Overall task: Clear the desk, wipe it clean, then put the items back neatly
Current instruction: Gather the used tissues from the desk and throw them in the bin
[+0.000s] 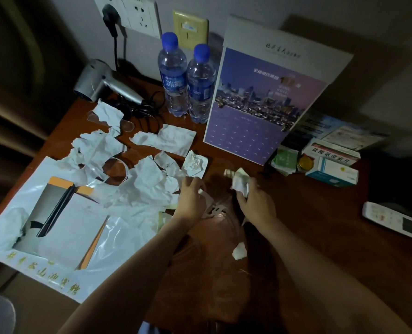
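The right hand (250, 201) is clenched around a wad of crumpled paper (240, 180), apparently so that several scraps travel together off the desk (320, 225). The left hand (190, 196), just beside it, rests its fingers on the edge of the paper scraps (149, 179) strewn over the middle of the desk; whether it pinches one I cannot tell. A white plastic bag (55, 225) lies flat at the left. Two water bottles (188, 78), a calendar (260, 104) and a hair dryer (104, 83) stand against the wall, medicine boxes (332, 162) to the right, untouched, probably left for after the litter goes.
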`<action>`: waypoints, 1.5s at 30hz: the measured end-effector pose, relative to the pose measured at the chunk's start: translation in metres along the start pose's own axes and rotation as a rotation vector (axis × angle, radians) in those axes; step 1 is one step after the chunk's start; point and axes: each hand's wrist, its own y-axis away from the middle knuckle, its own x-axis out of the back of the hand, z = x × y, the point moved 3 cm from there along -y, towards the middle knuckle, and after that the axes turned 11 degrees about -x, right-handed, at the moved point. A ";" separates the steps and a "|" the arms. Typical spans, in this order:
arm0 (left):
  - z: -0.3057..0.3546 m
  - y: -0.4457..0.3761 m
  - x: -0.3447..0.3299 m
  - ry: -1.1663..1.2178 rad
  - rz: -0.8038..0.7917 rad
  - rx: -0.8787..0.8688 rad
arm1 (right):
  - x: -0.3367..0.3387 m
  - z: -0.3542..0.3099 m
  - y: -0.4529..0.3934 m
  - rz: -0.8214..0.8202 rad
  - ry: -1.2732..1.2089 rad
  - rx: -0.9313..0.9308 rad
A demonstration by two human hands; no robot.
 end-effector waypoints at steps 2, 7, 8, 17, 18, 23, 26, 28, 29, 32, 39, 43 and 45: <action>-0.001 0.003 -0.001 0.005 -0.027 -0.022 | -0.002 0.001 -0.001 -0.025 0.032 -0.034; 0.004 0.007 -0.005 -0.093 -0.073 -0.059 | -0.009 0.009 -0.007 -0.098 -0.013 -0.173; 0.005 0.007 -0.006 -0.112 -0.073 -0.060 | -0.009 0.009 -0.007 -0.124 0.013 -0.166; 0.013 -0.001 0.001 -0.135 0.008 -0.130 | 0.000 0.015 -0.003 0.008 -0.164 0.011; 0.015 -0.002 0.004 -0.125 0.025 -0.143 | 0.003 0.017 -0.002 0.021 -0.189 0.009; 0.034 -0.001 0.014 -0.095 0.103 -0.218 | 0.021 0.022 0.009 0.115 -0.309 -0.001; 0.051 0.008 0.017 -0.070 0.105 -0.253 | 0.028 0.027 0.021 0.058 -0.397 -0.092; 0.062 0.016 0.018 -0.061 0.110 -0.295 | 0.033 0.031 0.032 0.034 -0.373 -0.090; 0.068 0.020 0.018 -0.067 0.112 -0.325 | 0.037 0.033 0.038 0.053 -0.347 -0.064; 0.091 0.034 0.018 -0.079 0.077 -0.373 | 0.047 0.043 0.059 0.128 -0.256 -0.019; 0.150 0.054 0.001 -0.053 0.127 -0.493 | 0.074 0.087 0.100 0.099 -0.327 -0.183; 0.186 0.065 -0.006 0.066 0.124 -0.533 | 0.078 0.087 0.119 -0.106 -0.391 0.023; 0.196 0.067 -0.009 0.112 0.067 -0.520 | 0.081 0.077 0.126 -0.152 -0.394 0.120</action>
